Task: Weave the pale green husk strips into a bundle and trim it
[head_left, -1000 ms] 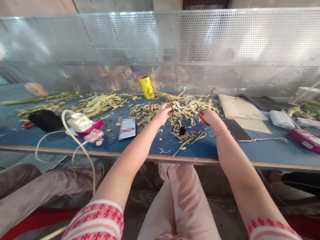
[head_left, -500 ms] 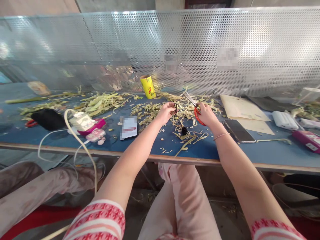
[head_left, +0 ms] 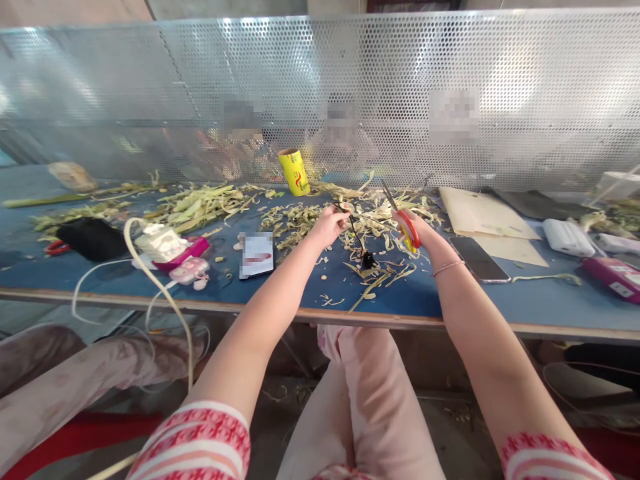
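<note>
My left hand (head_left: 330, 225) is closed in a pinch on a thin black cord (head_left: 356, 235). The cord runs down to a small black bundle (head_left: 368, 259) on the blue table (head_left: 300, 293). In my right hand (head_left: 419, 227) is a pair of scissors (head_left: 411, 232) with red handles, its dark blades pointing up and to the left. The blades are apart from the cord. Pale dried plant strips (head_left: 370, 230) lie scattered beneath and around both hands.
A yellow cardboard tube (head_left: 294, 172) stands behind the strips, before a perforated metal screen (head_left: 350, 80). At left are a phone (head_left: 257, 255), a plugged power strip (head_left: 180, 256) and a leaf pile (head_left: 205, 205). Another phone (head_left: 479, 259) and brown card sheets (head_left: 485, 217) lie right.
The scissors have turned in my right hand, their blades now steeper and farther from my left hand. The cord now hangs straighter from my left fingers.
</note>
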The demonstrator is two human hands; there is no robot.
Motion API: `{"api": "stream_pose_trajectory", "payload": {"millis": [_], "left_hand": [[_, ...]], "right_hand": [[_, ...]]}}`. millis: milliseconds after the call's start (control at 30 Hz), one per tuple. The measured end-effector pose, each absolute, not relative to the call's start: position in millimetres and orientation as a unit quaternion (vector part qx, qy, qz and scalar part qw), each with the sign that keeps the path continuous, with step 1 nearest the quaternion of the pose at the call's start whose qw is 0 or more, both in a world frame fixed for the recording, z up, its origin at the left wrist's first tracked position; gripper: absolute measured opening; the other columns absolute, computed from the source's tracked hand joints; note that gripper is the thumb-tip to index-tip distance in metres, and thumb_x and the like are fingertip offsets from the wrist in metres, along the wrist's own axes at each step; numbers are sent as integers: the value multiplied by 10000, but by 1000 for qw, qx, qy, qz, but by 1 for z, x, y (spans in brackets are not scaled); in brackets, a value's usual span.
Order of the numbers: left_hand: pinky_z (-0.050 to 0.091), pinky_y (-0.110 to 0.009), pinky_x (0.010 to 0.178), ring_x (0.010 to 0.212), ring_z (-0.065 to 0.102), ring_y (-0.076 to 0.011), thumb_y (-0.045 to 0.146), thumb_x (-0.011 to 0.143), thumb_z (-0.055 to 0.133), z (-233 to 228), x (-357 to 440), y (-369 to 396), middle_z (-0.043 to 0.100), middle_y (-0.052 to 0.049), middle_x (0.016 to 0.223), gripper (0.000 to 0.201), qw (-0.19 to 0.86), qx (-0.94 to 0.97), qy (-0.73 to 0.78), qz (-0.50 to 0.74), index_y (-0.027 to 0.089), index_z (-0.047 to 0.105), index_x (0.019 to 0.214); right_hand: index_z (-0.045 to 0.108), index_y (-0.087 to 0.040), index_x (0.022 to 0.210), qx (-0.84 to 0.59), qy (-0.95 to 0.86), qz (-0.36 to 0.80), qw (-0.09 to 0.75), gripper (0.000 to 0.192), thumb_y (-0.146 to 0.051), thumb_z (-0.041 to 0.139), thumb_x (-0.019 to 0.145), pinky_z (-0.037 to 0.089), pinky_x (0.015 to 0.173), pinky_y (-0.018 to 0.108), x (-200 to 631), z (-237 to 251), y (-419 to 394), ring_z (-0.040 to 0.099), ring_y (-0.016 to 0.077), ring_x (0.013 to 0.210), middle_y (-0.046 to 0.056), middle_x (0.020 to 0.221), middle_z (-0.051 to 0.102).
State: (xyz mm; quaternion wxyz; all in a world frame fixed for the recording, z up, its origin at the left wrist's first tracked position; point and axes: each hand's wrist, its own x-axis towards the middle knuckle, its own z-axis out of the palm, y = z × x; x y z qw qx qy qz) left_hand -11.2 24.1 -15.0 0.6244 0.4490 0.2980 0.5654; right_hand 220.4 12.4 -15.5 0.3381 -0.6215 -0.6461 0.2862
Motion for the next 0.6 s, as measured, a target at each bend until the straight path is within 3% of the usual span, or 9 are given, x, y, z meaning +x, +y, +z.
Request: {"api": "stream_pose_trajectory", "payload": {"millis": [100,233,367,467,600], "left_hand": [[258,-186,489,482,366,-22,15,663,654,-18,-9,22,479,61,609,225,584,482,319,570,142,542,812],[243,-186,495,499,373,-27,13,642,684,-22,-7,23,488,59,608,243,557,500,340,569,141,549,798],[252,-187,488,510,385,-34,-53,611,559,-22,-6,28,572,26,699,262,565,485,341,574,144,560,784],[243,-200,458,464,336,-47,-45,595,432,-18,-7,28,575,18,676,289,578,460,349,576,146,572,760],[259,-184,447,475,373,-46,-30,601,428,-15,-7,26,561,11,656,250,594,441,340,581,144,551,730]], "right_hand": [[544,-212,1094,-612,-662,251,353,496,-627,467,832,506,718,297,217,-14,10,595,166,760,53,920,640],[520,-190,1160,-641,-683,134,324,538,-612,479,830,461,873,364,211,-8,1,585,246,961,118,1014,625],[455,-157,1248,-712,-625,34,317,564,-544,483,838,399,963,432,216,-6,-3,511,324,1136,214,1188,519],[404,-133,1286,-750,-581,17,316,570,-481,472,840,378,967,482,225,-6,-4,476,365,1179,246,1264,429],[360,-129,1310,-763,-543,15,350,615,-492,484,829,360,965,528,236,-3,-1,429,395,1223,252,1299,380]]}}
